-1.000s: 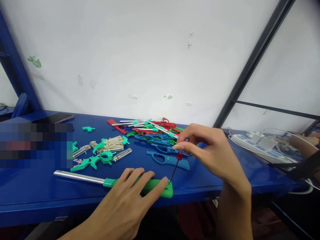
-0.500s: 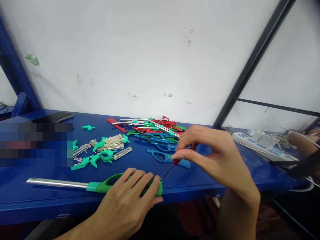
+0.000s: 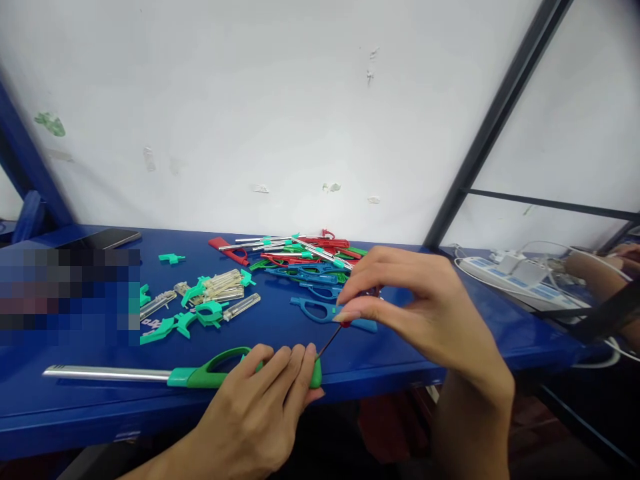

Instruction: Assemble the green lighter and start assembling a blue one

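Note:
My left hand [image 3: 265,403] is closed over the handle end of a green long-nosed lighter [image 3: 205,379], which lies along the table's front edge with its silver tube pointing left. In my right hand [image 3: 405,303] a small screwdriver [image 3: 329,341] with a red handle is pinched between thumb and fingers. Its thin shaft slants down to the butt of the green handle, beside my left fingertips. Whether the tip sits in a screw is too small to tell. Behind my right hand lies a blue lighter handle shell [image 3: 320,312].
A pile of red, blue and green lighter parts with silver tubes [image 3: 300,257] lies against the wall. Clear fuel tanks [image 3: 220,287] and turquoise pieces [image 3: 183,323] lie at left. A phone [image 3: 113,238] is at the back left. Power strips [image 3: 515,273] with cables stand at right, near another person's arm [image 3: 595,273].
The view has shifted slightly, so everything sits a little further left. Both hands keep the same grip, and the screwdriver still meets the end of the green handle.

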Demonstrator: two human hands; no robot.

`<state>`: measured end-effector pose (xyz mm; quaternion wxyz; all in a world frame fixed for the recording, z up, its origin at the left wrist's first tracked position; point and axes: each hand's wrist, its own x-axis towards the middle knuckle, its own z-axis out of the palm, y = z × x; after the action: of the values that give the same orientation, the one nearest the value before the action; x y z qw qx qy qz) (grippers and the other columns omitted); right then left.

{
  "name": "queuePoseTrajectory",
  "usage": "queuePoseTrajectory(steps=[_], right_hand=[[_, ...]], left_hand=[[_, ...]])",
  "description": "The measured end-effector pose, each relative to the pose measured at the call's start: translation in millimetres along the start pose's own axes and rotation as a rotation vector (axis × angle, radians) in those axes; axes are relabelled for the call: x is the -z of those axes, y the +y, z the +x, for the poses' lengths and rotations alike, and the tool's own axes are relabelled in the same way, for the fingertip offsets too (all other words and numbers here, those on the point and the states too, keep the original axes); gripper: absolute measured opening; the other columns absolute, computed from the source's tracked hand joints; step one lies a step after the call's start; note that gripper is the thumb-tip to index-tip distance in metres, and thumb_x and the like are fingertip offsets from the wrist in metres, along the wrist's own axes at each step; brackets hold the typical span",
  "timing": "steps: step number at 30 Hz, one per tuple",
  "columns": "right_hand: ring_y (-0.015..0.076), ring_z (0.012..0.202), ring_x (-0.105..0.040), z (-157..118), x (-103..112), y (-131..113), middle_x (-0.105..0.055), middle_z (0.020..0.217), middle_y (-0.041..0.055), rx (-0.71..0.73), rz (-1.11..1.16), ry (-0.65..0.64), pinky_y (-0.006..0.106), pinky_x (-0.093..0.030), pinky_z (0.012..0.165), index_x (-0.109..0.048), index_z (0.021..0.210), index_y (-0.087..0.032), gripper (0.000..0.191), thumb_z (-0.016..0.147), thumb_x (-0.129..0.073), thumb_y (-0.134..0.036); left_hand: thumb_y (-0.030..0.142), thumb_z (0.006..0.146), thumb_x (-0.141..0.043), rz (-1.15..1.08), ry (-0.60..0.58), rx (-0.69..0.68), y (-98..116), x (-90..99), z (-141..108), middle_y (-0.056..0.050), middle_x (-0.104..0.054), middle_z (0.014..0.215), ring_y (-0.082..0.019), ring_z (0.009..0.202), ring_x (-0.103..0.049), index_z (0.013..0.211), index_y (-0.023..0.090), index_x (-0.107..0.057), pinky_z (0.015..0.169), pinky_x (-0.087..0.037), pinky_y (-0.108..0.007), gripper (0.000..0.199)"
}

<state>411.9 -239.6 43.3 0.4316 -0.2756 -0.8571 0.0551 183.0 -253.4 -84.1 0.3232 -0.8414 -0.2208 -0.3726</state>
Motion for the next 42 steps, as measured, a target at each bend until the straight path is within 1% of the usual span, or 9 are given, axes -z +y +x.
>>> queuePoseTrajectory(steps=[2,7,12,20,23,27,34,38,42], right_hand=[[0.017,0.082,-0.075,-1.2,2.6,1.4,-0.083,0.09,0.0008,-0.001,0.047,-0.046,0.029,-0.06,0.079,-0.085,0.095,-0.025,0.004,0.098,-0.082,-0.027],[0.0154,0.086,-0.078,-3.3,5.2,4.1,-0.084,0.11,0.0029,-0.025,0.164,-0.21,0.03,-0.063,0.086,-0.078,0.127,-0.025,0.025,0.11,-0.061,-0.019],[0.0123,0.082,-0.074,5.2,-11.3,5.6,-0.083,0.108,0.0004,0.021,0.221,-0.146,0.027,-0.061,0.082,-0.078,0.112,-0.023,0.019,0.108,-0.062,-0.014],[0.0142,0.079,-0.067,17.2,-37.5,8.5,-0.079,0.094,-0.0014,0.039,0.062,-0.018,0.028,-0.055,0.08,-0.077,0.097,-0.024,0.008,0.101,-0.079,-0.031],[0.0174,0.094,-0.073,13.7,-33.0,9.0,-0.082,0.111,0.0019,0.026,0.057,-0.029,0.031,-0.058,0.09,-0.079,0.112,-0.025,0.011,0.105,-0.074,-0.032],[0.0195,0.13,-0.071,11.1,-29.6,9.8,-0.078,0.138,0.0028,0.067,0.321,-0.167,0.034,-0.061,0.103,-0.069,0.146,-0.029,0.04,0.112,-0.051,-0.015],[0.0152,0.077,-0.08,14.4,-35.3,6.0,-0.087,0.095,-0.0029,-0.138,0.331,0.017,0.026,-0.066,0.077,-0.088,0.101,-0.025,0.011,0.097,-0.081,-0.018],[0.0197,0.085,-0.083,9.6,-25.8,4.0,-0.088,0.095,-0.0022,-0.167,0.092,0.122,0.029,-0.066,0.083,-0.09,0.095,-0.028,0.006,0.091,-0.089,-0.023],[0.0209,0.118,-0.08,3.3,-12.7,2.4,-0.085,0.124,-0.0005,-0.075,0.12,-0.039,0.033,-0.063,0.105,-0.084,0.125,-0.029,0.029,0.104,-0.071,-0.015]], left_hand=[[0.012,0.112,-0.055,-0.018,-0.018,0.025,-0.1,-1.6,-2.4,-0.011,-0.085,0.104,-0.023,0.091,-0.077,0.123,0.003,-0.073,0.084,-0.051,-0.042,0.023],[0.013,0.11,-0.055,-0.122,-0.028,0.131,-1.4,-2.5,-6.8,-0.011,-0.082,0.11,-0.026,0.094,-0.075,0.128,0.007,-0.07,0.092,-0.052,-0.045,0.024],[0.011,0.11,-0.047,-0.259,-0.113,0.161,-8.9,8.6,3.6,-0.01,-0.079,0.107,-0.026,0.097,-0.072,0.128,0.011,-0.066,0.092,-0.054,-0.043,0.026],[0.002,0.103,-0.04,-0.388,-0.368,0.235,-17.1,26.5,12.4,-0.007,-0.069,0.104,-0.023,0.092,-0.065,0.13,0.019,-0.063,0.084,-0.056,-0.039,0.039],[0.003,0.104,-0.042,-0.381,-0.384,0.229,-19.1,24.9,9.5,-0.007,-0.069,0.106,-0.024,0.095,-0.065,0.133,0.019,-0.061,0.088,-0.056,-0.04,0.038],[0.003,0.105,-0.043,-0.378,-0.375,0.232,-19.9,20.3,6.1,-0.006,-0.069,0.106,-0.024,0.092,-0.064,0.134,0.02,-0.06,0.085,-0.055,-0.04,0.038],[0.004,0.106,-0.045,-0.406,-0.369,0.24,-20.4,19.4,6.6,-0.006,-0.069,0.106,-0.024,0.093,-0.064,0.134,0.02,-0.059,0.084,-0.055,-0.041,0.035],[0.002,0.106,-0.042,-0.405,-0.396,0.222,-20.8,20.3,6.2,-0.007,-0.068,0.109,-0.025,0.095,-0.063,0.139,0.019,-0.057,0.085,-0.056,-0.041,0.04],[0.001,0.105,-0.041,-0.41,-0.432,0.226,-20.1,20.0,4.9,-0.008,-0.067,0.109,-0.026,0.094,-0.063,0.136,0.019,-0.057,0.083,-0.057,-0.041,0.04]])
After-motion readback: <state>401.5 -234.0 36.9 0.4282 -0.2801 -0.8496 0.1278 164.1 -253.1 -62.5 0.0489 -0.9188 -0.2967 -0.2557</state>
